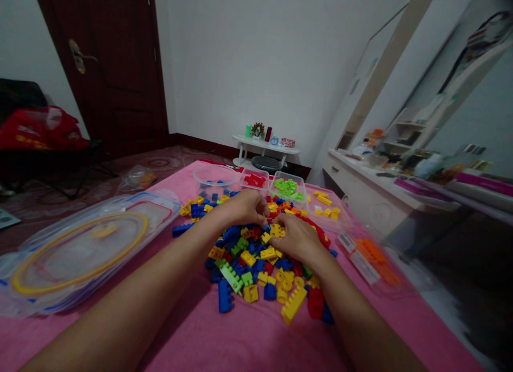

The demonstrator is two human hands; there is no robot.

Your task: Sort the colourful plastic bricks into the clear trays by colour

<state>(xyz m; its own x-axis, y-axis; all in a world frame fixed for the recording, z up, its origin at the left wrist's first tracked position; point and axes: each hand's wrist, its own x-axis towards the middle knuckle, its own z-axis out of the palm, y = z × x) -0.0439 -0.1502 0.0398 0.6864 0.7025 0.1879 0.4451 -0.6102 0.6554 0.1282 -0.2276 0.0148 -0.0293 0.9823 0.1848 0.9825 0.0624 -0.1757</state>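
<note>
A loose heap of toy building bricks (pixel 248 258) in yellow, blue, red and green lies in front of me. Over its far part, my left hand (pixel 249 205) has its fingers curled down and closed; whatever they hold is hidden. My right hand (pixel 298 237) reaches in from the right, its thumb and fingers closed around a yellow brick (pixel 276 231) at the top of the heap. The two hands are close together but apart. Nearest to me in the heap are a long yellow brick (pixel 294 304) and a blue brick (pixel 225 296).
Behind the heap stand a round clear tub (pixel 196 180) with blue bricks and boxes of red bricks (pixel 255 180), green bricks (pixel 286 187) and yellow bricks (pixel 326 205). A clear case with orange pieces (pixel 377 257) lies right. Stacked lids (pixel 80 254) cover the left of the pink cloth (pixel 224 342).
</note>
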